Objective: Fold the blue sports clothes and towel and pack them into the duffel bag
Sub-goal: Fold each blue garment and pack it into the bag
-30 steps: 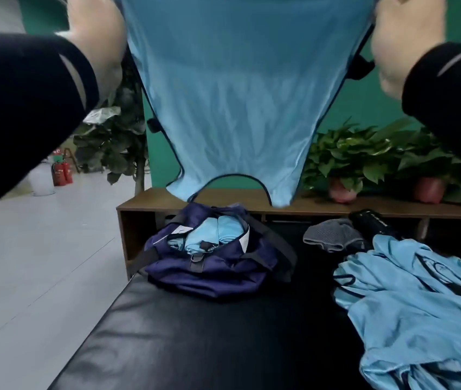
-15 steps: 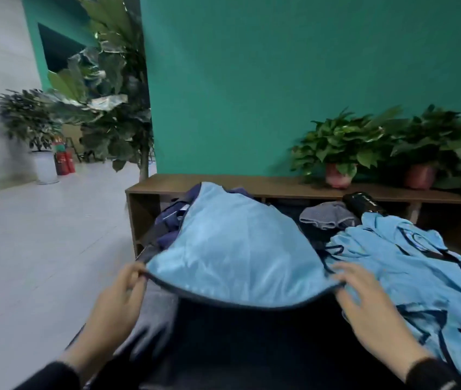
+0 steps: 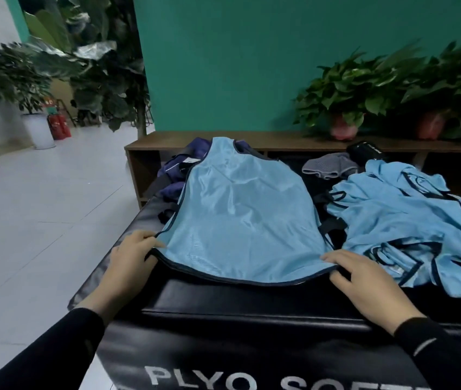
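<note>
- A light blue sleeveless jersey (image 3: 240, 218) with dark trim lies spread out on the black padded table (image 3: 251, 299), its hem nearest the person and its shoulder straps pointing away toward the green wall (image 3: 251, 57).
- The left hand (image 3: 132, 257) sits at the jersey's near left corner, fingers curled over the dark-trimmed edge and pinching it.
- The right hand (image 3: 364, 280) rests at the near right corner, fingers laid fairly straight over the hem and pressing it to the table.
- The far end of the jersey drapes over a navy duffel bag (image 3: 177, 175), which stands at the back left of the table; only its left side shows from under the cloth, so I can't tell what is inside.
- To the right, just beside the jersey, a loose heap of more light blue sports clothes (image 3: 409, 220) lies unfolded, with dark-edged straps tangled through it.
- Behind the heap lies a grey knitted piece (image 3: 329, 166), and next to it a black bottle-like thing (image 3: 365, 152), too blurred to name surely.
- A low wooden shelf (image 3: 294, 140) runs behind the table, carrying two leafy plants in pinkish pots (image 3: 344, 128).
- Off to the left, on the pale tiled floor (image 3: 40, 209), stand tall plants and red fire extinguishers (image 3: 59, 126).
- White letters reading "PLYO" (image 3: 201, 380) show on the table's front face.
</note>
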A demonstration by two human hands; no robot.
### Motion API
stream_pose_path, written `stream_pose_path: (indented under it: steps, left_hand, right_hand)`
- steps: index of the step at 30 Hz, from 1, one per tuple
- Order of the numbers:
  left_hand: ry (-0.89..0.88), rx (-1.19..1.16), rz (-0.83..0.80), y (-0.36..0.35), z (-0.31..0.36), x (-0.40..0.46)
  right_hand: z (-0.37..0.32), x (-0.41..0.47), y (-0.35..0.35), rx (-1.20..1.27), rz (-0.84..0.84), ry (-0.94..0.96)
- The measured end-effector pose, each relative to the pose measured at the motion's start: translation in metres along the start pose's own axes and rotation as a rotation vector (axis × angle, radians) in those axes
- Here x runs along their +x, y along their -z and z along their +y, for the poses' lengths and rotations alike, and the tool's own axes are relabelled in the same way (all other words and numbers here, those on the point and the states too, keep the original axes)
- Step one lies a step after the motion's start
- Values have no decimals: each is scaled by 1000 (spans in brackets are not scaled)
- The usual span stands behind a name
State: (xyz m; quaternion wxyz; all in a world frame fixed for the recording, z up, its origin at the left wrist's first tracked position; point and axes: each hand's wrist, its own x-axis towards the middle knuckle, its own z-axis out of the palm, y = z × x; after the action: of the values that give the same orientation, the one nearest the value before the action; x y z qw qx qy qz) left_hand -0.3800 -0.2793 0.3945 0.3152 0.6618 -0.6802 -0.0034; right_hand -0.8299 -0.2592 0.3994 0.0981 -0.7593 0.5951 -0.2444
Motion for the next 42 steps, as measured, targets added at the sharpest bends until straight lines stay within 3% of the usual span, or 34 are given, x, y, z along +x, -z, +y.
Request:
stream_pose_path:
  steps: [8,17,27,35,37,39,42]
  left_hand:
    - [-136,-193,62,14,14,-17]
    - [-2,-610,188,80,46,-80]
    - [163,-513,208,79,78,5]
    - [119,-188,95,40,75,207]
    - [136,-75,74,30,80,239]
    - [45,8,172,18,99,241]
    - [-208,-67,127,-17,138,173]
  right_hand:
    - [-17,-14,13,148,89,-98]
    - [-41,-60,65,493,230,-63]
    - [-37,11,97,331,242,-210]
    - [-16,191,107,436,254,-438]
    - [-20,226,102,239,197,-423]
    - [-38,231,87,-8,220,-325]
    - [-73,185,40,69,263,-82]
